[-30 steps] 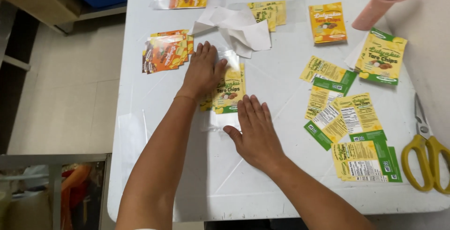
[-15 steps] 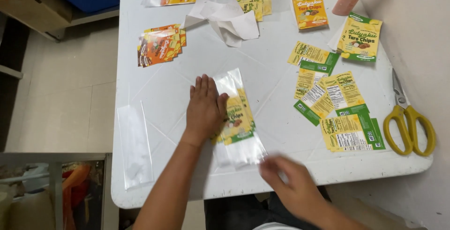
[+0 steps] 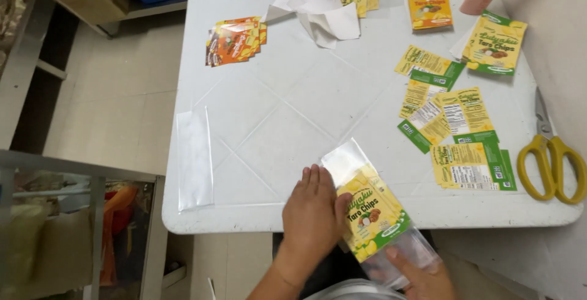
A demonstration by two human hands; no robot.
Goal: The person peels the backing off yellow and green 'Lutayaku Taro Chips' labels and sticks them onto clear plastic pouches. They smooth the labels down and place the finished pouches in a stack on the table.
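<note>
A: Head view: what is held at the near edge of the white table [image 3: 293, 110]?

B: A clear plastic bag [image 3: 373, 214] with a yellow and green label inside it is seen there, half overhanging the edge. It is pressed flat by the left hand [image 3: 313, 214], fingers straight and kept close together, laid on the bag's left side. Its near corner is pinched by the right hand [image 3: 422, 275], thumb on top; the rest of that hand is cut off by the frame.

A: How much appears to be done?

B: Judged from the layout, little is finished. One label is bagged. Several loose yellow and green labels [image 3: 455, 129] are spread at the right, an orange stack [image 3: 235, 40] lies far left, and an empty clear bag [image 3: 194, 156] is left flat at the left edge.

A: And the surroundings?

B: Yellow-handled scissors [image 3: 550, 156] are laid at the right edge, crumpled white paper [image 3: 321, 16] at the far side. A pale tiled floor [image 3: 116, 104] is seen left, with a metal rack [image 3: 92, 226] near it.
</note>
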